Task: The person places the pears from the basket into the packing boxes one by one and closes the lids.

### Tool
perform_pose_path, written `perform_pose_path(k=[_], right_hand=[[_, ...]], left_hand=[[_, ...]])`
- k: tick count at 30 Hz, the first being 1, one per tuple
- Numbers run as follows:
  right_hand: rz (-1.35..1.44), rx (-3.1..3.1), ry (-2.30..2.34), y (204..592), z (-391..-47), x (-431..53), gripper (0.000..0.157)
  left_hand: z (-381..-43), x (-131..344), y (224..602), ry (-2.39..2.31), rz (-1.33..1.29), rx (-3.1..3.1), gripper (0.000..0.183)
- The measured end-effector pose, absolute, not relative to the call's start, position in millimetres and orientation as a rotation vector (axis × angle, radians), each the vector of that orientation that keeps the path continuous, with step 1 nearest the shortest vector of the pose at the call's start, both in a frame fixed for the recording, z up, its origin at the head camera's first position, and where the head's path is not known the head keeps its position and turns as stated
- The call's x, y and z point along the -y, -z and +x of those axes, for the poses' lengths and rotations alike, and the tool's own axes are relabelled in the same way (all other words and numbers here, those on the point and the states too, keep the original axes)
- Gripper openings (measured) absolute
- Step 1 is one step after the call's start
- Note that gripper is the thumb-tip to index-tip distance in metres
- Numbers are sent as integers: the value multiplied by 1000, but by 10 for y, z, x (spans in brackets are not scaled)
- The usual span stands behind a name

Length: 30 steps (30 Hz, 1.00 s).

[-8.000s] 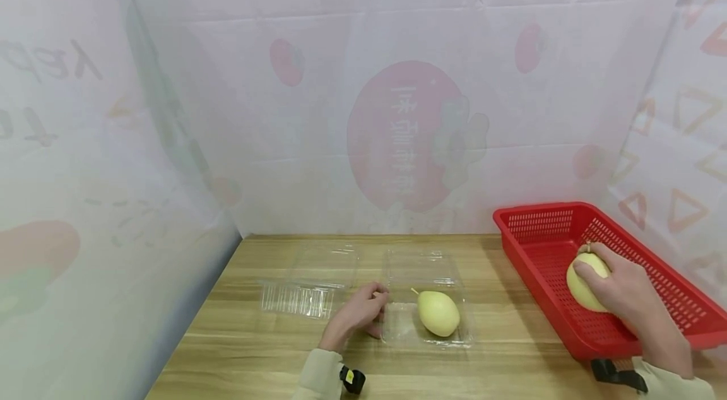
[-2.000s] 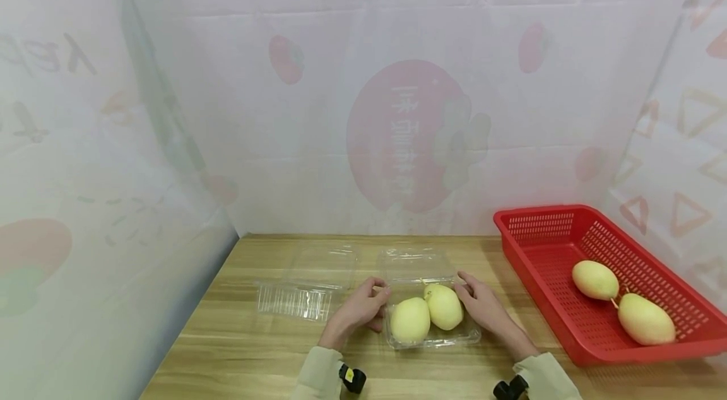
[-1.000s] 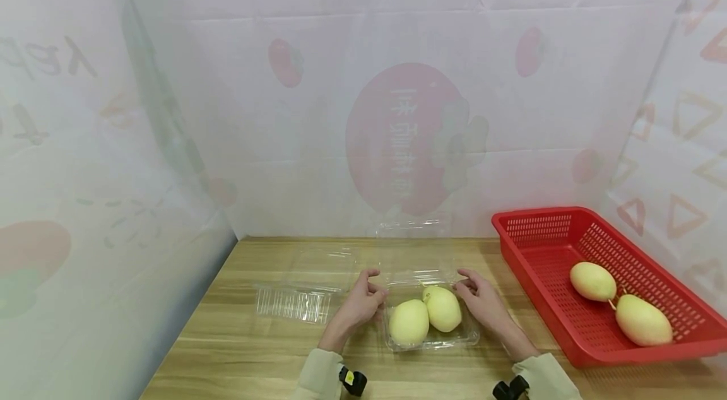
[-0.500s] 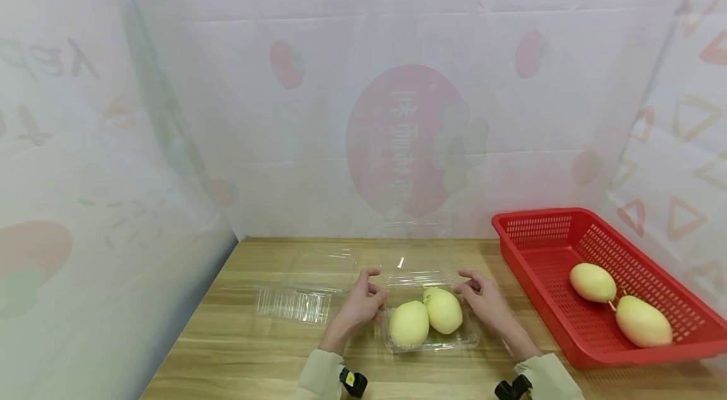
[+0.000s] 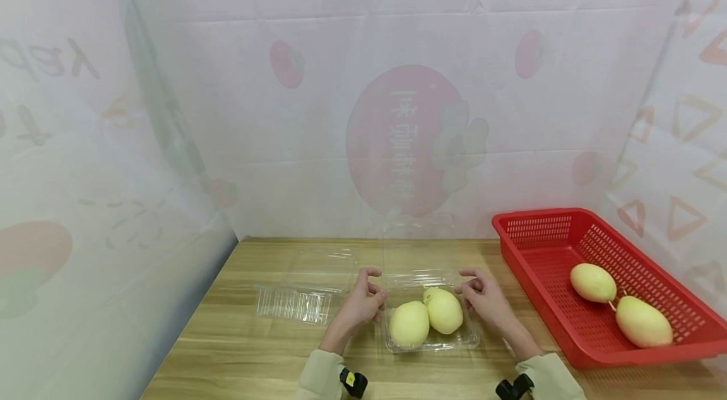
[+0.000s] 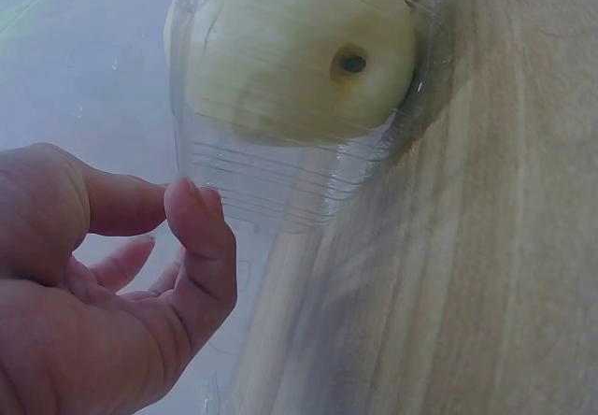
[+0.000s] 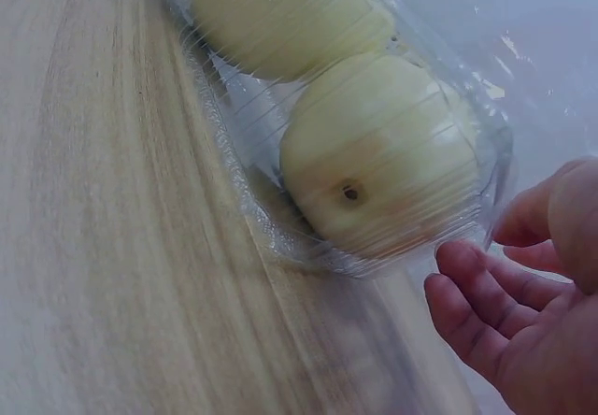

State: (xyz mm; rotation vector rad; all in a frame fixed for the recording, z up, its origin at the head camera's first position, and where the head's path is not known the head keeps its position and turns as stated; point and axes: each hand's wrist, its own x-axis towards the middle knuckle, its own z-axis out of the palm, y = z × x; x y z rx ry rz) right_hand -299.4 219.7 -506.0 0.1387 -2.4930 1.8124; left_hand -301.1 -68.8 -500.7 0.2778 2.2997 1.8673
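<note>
Two pale yellow pears, one on the left (image 5: 409, 324) and one on the right (image 5: 444, 310), sit side by side in a clear plastic clamshell container (image 5: 434, 346). Its see-through lid (image 5: 417, 255) is raised at the back, tilted towards the backdrop. My left hand (image 5: 363, 299) pinches the container's left rim between thumb and finger, as the left wrist view shows beside a pear (image 6: 290, 60). On the opposite side, my right hand (image 5: 485, 299) pinches the right rim; the right wrist view has thumb and fingertips at the corner near a pear (image 7: 378, 153).
A second clear clamshell (image 5: 295, 305) lies opened out to the left. At right stands a red perforated basket (image 5: 548, 311) holding two pears, one farther back (image 5: 593, 282) and one nearer (image 5: 644, 322). Printed cloth (image 5: 318, 185) walls the table's back and sides.
Eight seconds ago my right hand held a pear over the basket and one pear sat in the container; now two do. Since two seconds ago the lid has swung upward.
</note>
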Motion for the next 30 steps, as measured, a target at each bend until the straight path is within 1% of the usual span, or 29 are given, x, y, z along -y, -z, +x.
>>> perform_pose_path(k=[6,8,17,24,26,30], right_hand=[[72,2477,-1856,5037,-2993,-2206,29],[53,2461,-1880,5036,-2990,-2207,30],[-1,2421,-1946,5037,-3013,-2234,43],[-32,2435,-1933,5031,-3021,-2257,59],[-33,2444,-1931,5028,-3018,-2259,60],[-35,2461,-1897,5018,-3010,-2255,55]], left_hand=[[-3011,689,4984,-1865,279,-2297,40],[-3002,694,4978,-1858,281,-2294,38],[-2989,689,4984,-1874,299,-2292,26],[-2986,706,4980,-1860,311,-2281,22],[-2986,709,4981,-1855,319,-2285,19],[-2991,712,4989,-1854,324,-2289,15]])
